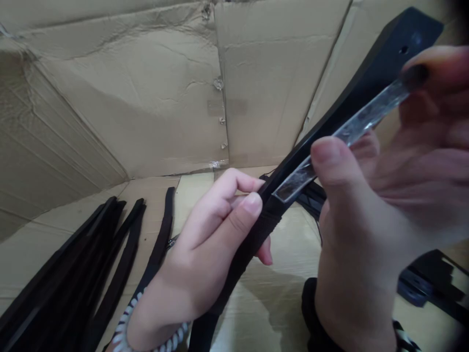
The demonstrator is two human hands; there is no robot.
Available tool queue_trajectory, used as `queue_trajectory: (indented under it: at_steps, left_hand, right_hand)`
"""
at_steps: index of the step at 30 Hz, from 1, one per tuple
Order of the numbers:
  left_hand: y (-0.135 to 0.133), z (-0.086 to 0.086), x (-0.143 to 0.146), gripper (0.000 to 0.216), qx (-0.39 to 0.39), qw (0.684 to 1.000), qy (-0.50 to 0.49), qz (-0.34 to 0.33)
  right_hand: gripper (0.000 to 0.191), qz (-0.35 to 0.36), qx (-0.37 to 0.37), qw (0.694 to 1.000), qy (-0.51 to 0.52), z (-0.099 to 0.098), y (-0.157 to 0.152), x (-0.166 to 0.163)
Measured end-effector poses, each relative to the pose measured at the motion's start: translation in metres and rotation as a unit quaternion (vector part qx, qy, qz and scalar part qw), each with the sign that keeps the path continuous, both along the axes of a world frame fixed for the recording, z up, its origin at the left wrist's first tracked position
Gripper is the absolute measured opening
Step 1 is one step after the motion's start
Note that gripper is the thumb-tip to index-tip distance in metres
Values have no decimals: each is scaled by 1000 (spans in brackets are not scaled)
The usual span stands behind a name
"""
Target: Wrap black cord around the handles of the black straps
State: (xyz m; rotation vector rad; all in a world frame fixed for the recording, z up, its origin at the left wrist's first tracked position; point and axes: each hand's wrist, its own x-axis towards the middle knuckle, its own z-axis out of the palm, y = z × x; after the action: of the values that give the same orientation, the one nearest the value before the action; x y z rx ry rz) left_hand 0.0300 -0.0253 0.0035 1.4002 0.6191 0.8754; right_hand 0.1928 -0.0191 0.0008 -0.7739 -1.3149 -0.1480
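Observation:
A long black curved bar (340, 105) with a small hole near its wide top end runs diagonally through the middle of the view. Around its lower part, which looks wrapped in dark material, my left hand (216, 230) is closed, thumb on the near side. My right hand (377, 195) pinches a clear, flat strip (366, 117) between thumb and fingers. That strip lies along the face of the bar; its lower end is at the wrapped part. Whether it touches the bar along its whole length I cannot tell.
Several similar black bars (84, 264) lie bunched at the left, with another single bar (161, 239) beside them. Cardboard walls (168, 98) rise at the back. Black parts (425, 278) lie at the lower right, partly hidden by my right arm.

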Motion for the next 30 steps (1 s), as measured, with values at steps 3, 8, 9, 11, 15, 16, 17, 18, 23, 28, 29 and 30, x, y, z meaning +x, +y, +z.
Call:
queue_trajectory:
  at_steps: [3, 8, 9, 11, 15, 16, 17, 18, 23, 28, 29, 30]
  left_hand:
    - [0, 0, 0, 17, 1, 1000, 0, 5]
    - [-1, 0, -1, 16, -1, 1000, -10, 4]
    - [-1, 0, -1, 17, 0, 1000, -11, 3]
    - [-1, 0, -1, 17, 2, 1000, -10, 3]
    - [-1, 0, -1, 15, 2, 1000, -15, 7]
    - [-1, 0, -1, 15, 3, 1000, -14, 8]
    - [-1, 1, -1, 15, 3, 1000, -13, 9]
    - [-1, 1, -1, 15, 3, 1000, -10, 9]
    - [0, 1, -1, 14, 5, 1000, -6, 9]
    - [1, 0, 0, 16, 8, 1000, 2, 6]
    - [1, 0, 0, 16, 8, 1000, 0, 5]
    - [1, 0, 0, 16, 9, 1000, -3, 5]
  right_hand:
    - [53, -43, 100, 993, 37, -2, 13, 8]
    - [57, -41, 78, 995, 46, -2, 17, 14]
    - [54, -46, 69, 992, 90, -1, 13, 11]
    - [56, -37, 36, 992, 112, 1, 6, 2]
    - [54, -66, 14, 988, 137, 5, -4, -15]
    - [54, -73, 15, 987, 144, 6, -4, -19]
    - [54, -75, 16, 986, 149, 7, -5, -21]
    - [58, -71, 14, 987, 143, 7, -5, -24]
    - [71, -61, 15, 989, 136, 10, -10, -26]
    - [53, -77, -31, 996, -10, 8, -3, -9]
    - [50, -83, 6, 996, -28, 6, 1, -5]
    - [48, -94, 37, 994, -34, 5, 6, -2]
